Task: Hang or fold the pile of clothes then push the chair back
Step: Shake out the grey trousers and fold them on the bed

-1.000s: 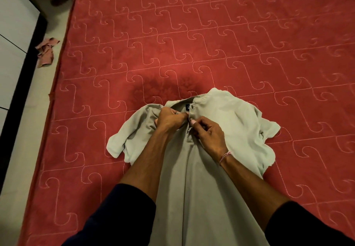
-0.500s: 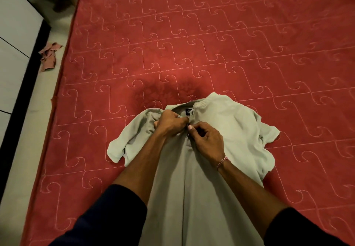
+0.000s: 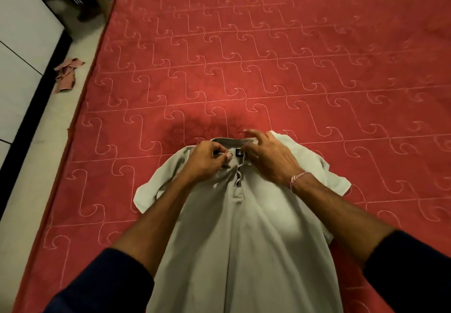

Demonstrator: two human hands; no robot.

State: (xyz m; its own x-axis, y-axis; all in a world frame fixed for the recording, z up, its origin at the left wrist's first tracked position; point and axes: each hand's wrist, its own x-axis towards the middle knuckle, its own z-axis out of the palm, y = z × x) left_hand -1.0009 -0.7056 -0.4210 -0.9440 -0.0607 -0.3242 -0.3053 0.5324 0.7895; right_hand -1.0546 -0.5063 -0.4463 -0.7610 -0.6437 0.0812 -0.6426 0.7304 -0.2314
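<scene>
Head view shows your pale grey polo shirt (image 3: 244,234) lying face up on the red quilted mattress (image 3: 268,68), collar away from you. Your left hand (image 3: 207,161) pinches the collar edge with curled fingers, while your right hand (image 3: 271,159) rests on the other side, fingers spread and relaxed. You look to be squaring the collar before folding; next, flatten both sleeves outward.
</scene>
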